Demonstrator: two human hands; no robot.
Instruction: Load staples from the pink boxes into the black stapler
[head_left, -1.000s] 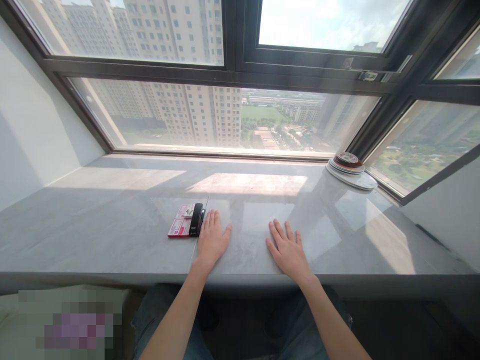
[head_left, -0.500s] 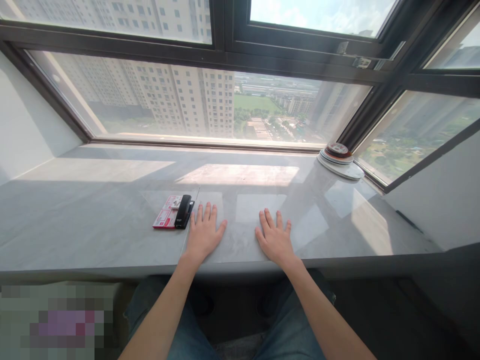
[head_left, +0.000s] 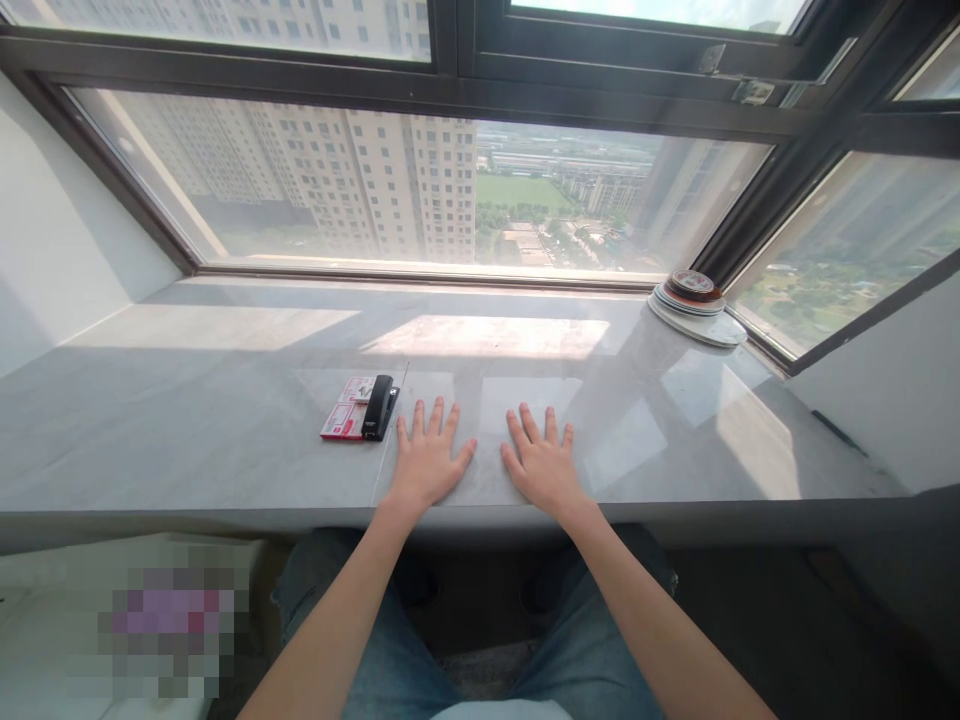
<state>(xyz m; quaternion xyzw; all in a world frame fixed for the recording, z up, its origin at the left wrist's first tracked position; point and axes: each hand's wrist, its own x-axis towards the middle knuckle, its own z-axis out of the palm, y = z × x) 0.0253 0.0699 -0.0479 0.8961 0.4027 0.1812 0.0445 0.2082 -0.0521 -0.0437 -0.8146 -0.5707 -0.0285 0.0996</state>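
Observation:
My left hand rests palm down on the grey marble-look sill, its fingers spread. My right hand lies flat the same way to its right, with a gap between the two thumbs. Neither holds anything. Just left of my left hand is a black stapler, apart from the fingers. The stapler lies on or against the right side of red-and-white packaging, which looks like flat boxes. A small metallic-looking picture or piece shows near the packaging's top.
At the back right corner stands a stack of round plates or lids, near the dark window frame. The sill's front edge runs just before my wrists. A pale surface with a blurred-out patch sits low on the left.
My hands have come closer together, the left sliding right, away from the stapler. The whole view has shifted slightly; the stapler and packaging stay put on the sill.

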